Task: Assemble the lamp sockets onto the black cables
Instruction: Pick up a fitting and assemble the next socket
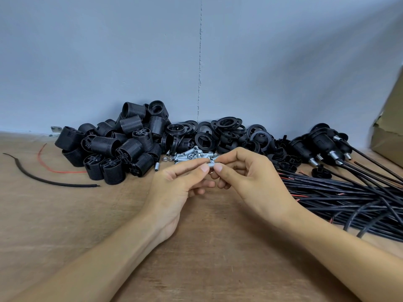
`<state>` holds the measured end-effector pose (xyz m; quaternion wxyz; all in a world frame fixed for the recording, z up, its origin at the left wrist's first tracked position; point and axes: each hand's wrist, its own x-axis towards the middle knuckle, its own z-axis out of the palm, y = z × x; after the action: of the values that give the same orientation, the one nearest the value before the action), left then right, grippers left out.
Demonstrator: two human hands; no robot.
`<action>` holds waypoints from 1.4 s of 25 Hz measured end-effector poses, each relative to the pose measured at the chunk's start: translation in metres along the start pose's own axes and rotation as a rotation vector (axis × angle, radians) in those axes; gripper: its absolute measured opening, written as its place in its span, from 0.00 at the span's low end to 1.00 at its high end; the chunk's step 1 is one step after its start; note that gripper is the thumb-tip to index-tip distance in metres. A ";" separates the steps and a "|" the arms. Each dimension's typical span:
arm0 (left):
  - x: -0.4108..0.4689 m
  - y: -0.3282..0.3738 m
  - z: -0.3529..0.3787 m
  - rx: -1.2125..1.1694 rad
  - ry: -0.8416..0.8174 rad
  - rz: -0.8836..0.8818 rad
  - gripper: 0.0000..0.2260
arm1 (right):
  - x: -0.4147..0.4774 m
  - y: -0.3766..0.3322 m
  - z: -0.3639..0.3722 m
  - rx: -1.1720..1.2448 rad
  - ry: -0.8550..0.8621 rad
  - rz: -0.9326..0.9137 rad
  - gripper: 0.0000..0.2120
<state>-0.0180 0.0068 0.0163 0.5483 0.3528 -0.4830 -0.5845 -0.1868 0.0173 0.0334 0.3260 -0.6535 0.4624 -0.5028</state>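
My left hand (176,188) and my right hand (246,177) meet above the middle of the wooden table (65,214). Together their thumbs and forefingers pinch a small silver threaded tube (210,165). Behind the hands lies a heap of loose silver tubes and nuts (187,154). A pile of black ribbed lamp socket bodies (117,144) sits at the back left. Black socket rings and caps (226,131) are heaped at the back centre. A bundle of black cables (344,197) spreads out on the right.
Several assembled sockets on cables (322,142) lie at the back right. A loose black cable piece (43,179) and a red wire (54,168) lie at the left. A cardboard box (390,127) stands at the right edge. A grey wall (130,62) closes the back.
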 end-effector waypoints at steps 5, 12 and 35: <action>0.000 -0.001 0.000 0.012 -0.014 0.016 0.14 | -0.001 0.001 0.002 -0.218 0.024 0.036 0.16; 0.001 -0.003 0.001 0.003 0.007 0.008 0.11 | 0.002 -0.005 -0.004 -0.136 -0.072 0.128 0.13; 0.001 -0.007 0.002 0.061 -0.035 0.033 0.15 | 0.006 -0.008 -0.008 0.081 -0.216 0.268 0.15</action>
<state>-0.0220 0.0051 0.0100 0.5383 0.3510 -0.5159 -0.5665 -0.1914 0.0149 0.0450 0.4640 -0.6227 0.4869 -0.3998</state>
